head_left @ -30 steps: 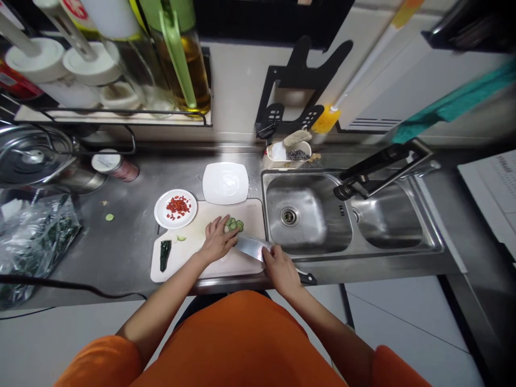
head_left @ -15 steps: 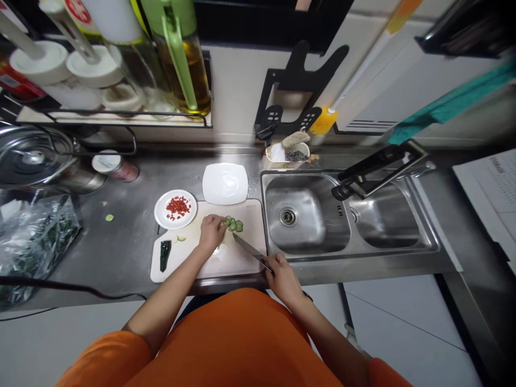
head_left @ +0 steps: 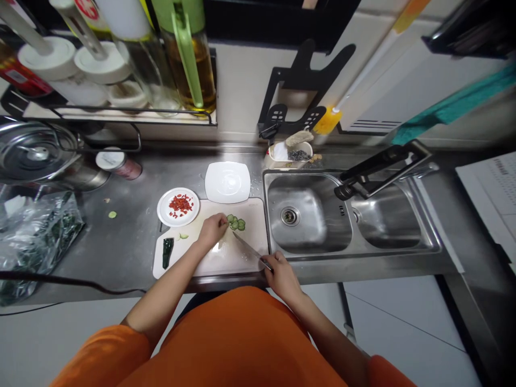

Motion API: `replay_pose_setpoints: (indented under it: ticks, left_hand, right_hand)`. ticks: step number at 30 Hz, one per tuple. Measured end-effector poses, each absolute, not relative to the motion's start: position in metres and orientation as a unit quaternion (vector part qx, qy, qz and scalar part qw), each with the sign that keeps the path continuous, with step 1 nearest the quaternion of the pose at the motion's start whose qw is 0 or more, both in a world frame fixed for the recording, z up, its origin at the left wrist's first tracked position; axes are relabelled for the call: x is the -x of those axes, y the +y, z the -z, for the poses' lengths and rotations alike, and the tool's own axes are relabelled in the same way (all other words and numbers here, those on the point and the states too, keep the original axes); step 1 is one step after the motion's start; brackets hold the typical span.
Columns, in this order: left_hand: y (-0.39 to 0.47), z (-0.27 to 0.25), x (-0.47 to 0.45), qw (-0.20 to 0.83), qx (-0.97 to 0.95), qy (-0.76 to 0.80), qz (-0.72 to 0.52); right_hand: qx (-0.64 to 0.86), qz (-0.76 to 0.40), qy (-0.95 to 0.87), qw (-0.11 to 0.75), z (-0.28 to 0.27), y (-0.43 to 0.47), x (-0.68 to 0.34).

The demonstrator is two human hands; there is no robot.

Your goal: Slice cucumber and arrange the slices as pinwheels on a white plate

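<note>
My right hand point(head_left: 281, 274) is closed around the handle of a kitchen knife point(head_left: 250, 250). Its blade slants up and left over the white cutting board point(head_left: 209, 263), the tip just below a cluster of green cucumber slices point(head_left: 237, 222). At the left end of that cluster, my left hand point(head_left: 213, 231) has its fingers pinched together, apparently on the edge of a cucumber slice; the fingertips partly hide it. A dark green piece of vegetable point(head_left: 167, 252) lies at the board's left end, with small pale green scraps point(head_left: 183, 236) nearby.
Behind the board stand a round white plate point(head_left: 164, 215) of red chopped bits and a square white plate point(head_left: 228, 183). A double sink point(head_left: 310, 215) with a black faucet point(head_left: 363, 172) is on the right. A plastic bag of greens point(head_left: 44, 236) and a lidded pot point(head_left: 36, 153) sit left.
The view has shifted slightly. My left fingertips have drawn back a little to the left from the cucumber slices. My right hand and the knife are nearly unmoved.
</note>
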State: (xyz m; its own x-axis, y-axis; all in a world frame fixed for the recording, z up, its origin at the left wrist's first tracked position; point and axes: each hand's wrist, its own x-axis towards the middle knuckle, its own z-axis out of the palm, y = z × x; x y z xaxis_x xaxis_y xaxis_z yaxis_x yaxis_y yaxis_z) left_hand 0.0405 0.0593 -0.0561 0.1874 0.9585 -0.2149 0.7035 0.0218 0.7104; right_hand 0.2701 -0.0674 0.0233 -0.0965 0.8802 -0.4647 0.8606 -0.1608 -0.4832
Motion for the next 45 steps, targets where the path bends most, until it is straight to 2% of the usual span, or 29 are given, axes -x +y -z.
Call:
replay_pose_setpoints:
  ticks: [3, 9, 19, 45]
  left_hand:
    - [0.047, 0.046, -0.032, 0.41, -0.618, 0.648, -0.175]
    - [0.027, 0.047, -0.017, 0.447, -0.524, 0.705, -0.169]
    - [0.002, 0.07, -0.006, 0.293, -0.647, 0.669, -0.22]
    - [-0.006, 0.081, -0.014, 0.247, -0.651, 0.667, -0.265]
  right_hand:
    - [0.66, -0.364, -0.657, -0.003, -0.02, -0.064, -0.264]
    - [0.646, -0.362, -0.665, -0.094, -0.019, -0.054, -0.243]
    - [0.623, -0.357, -0.662, -0.217, -0.025, -0.039, -0.218]
    - [0.594, -0.344, -0.691, -0.226, -0.029, -0.045, -0.186]
